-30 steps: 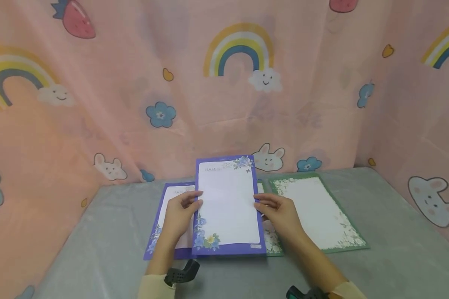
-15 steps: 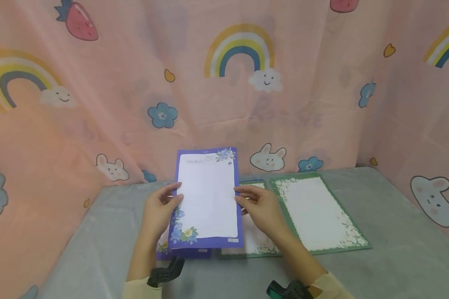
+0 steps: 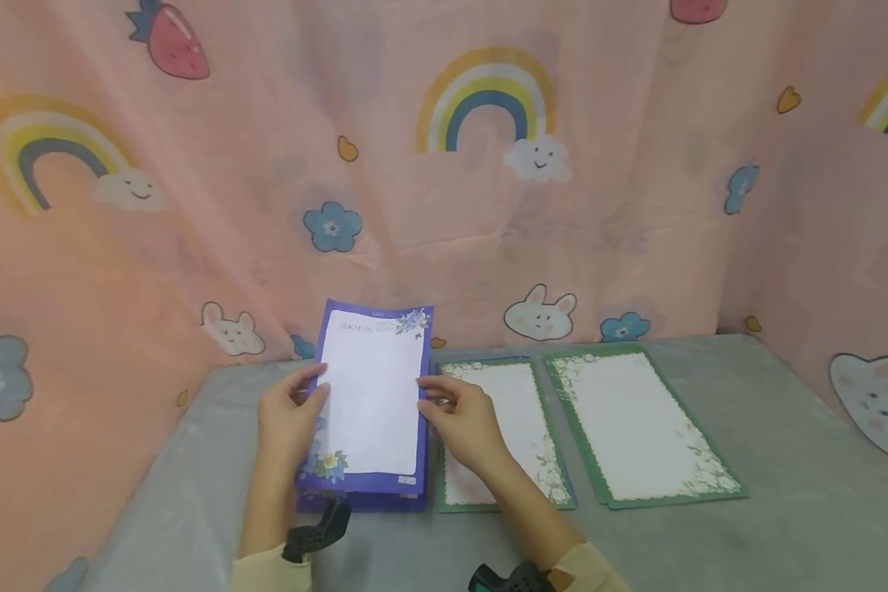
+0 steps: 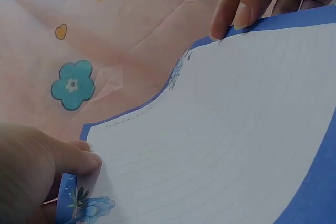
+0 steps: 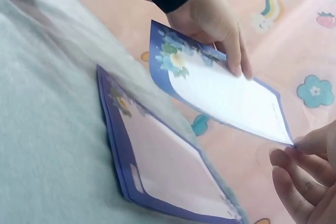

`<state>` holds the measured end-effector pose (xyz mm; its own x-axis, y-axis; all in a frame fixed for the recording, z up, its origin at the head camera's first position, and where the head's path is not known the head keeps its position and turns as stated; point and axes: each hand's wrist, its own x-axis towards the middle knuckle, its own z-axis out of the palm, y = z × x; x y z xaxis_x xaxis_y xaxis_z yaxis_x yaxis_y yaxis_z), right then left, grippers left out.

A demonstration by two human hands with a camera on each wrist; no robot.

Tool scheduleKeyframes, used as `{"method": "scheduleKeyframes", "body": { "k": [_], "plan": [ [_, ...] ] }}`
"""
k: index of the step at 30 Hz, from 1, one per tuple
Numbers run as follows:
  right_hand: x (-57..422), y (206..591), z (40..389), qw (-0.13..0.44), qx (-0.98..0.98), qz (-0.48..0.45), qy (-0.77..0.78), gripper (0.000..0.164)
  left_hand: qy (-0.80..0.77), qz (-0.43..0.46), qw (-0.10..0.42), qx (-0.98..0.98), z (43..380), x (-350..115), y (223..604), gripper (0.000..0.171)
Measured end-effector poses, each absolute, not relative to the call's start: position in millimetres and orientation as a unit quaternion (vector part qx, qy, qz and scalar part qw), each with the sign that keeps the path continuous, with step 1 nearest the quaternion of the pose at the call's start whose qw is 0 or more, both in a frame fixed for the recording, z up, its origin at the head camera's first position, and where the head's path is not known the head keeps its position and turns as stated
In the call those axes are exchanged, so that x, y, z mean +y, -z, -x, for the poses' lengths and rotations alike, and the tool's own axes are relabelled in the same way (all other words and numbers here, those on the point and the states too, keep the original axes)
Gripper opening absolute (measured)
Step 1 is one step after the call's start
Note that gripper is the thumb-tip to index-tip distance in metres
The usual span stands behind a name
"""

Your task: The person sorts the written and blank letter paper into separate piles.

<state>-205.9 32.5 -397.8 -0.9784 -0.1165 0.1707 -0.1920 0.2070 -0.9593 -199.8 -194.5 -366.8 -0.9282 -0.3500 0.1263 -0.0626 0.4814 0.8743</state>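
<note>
A sheet of purple-bordered writing paper (image 3: 373,395) with blue flowers in two corners is held up at both long edges. My left hand (image 3: 289,415) pinches its left edge between thumb and fingers. On the opposite edge my right hand (image 3: 462,419) pinches with thumb and fingertips. The sheet bends in a wave in the left wrist view. Below it, a stack of purple-bordered paper (image 5: 168,161) lies on the table, with a gap between stack and sheet in the right wrist view. In the head view the held sheet covers most of that stack.
Right of the purple stack lies green-bordered paper (image 3: 492,444) with white flowers, partly behind my right arm. Farther right is a second green-bordered pile (image 3: 647,427). A grey cloth (image 3: 710,543) covers the table, and a pink printed curtain (image 3: 266,164) hangs behind and at the sides.
Both hands have carried the purple-bordered sheet leftward, from over the gap between the piles to above the purple stack. The middle green-bordered paper now shows more fully.
</note>
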Motion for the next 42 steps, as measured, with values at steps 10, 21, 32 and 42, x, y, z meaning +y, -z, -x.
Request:
{"method": "scheduleKeyframes", "body": {
  "k": [10, 21, 32, 42],
  "plan": [
    [21.0, 416.6, 207.1, 0.037, -0.814, -0.103, -0.571, 0.031, 0.464, -0.148, 0.128, -0.864, 203.7, -204.0, 381.4, 0.036],
    [13.7, 439.5, 209.6, 0.01, -0.835, -0.11, -0.538, 0.035, 0.452, -0.163, 0.091, -0.872, 209.1, -211.5, 403.3, 0.037],
    [13.2, 448.1, 207.6, -0.002, -0.846, -0.118, -0.52, 0.036, 0.437, -0.168, 0.081, -0.88, 211.4, -208.4, 419.1, 0.039],
    [11.1, 450.4, 205.8, 0.028, -0.878, -0.124, -0.461, 0.032, 0.421, -0.147, 0.093, -0.89, 211.4, -208.3, 430.7, 0.04]
  ]
}}
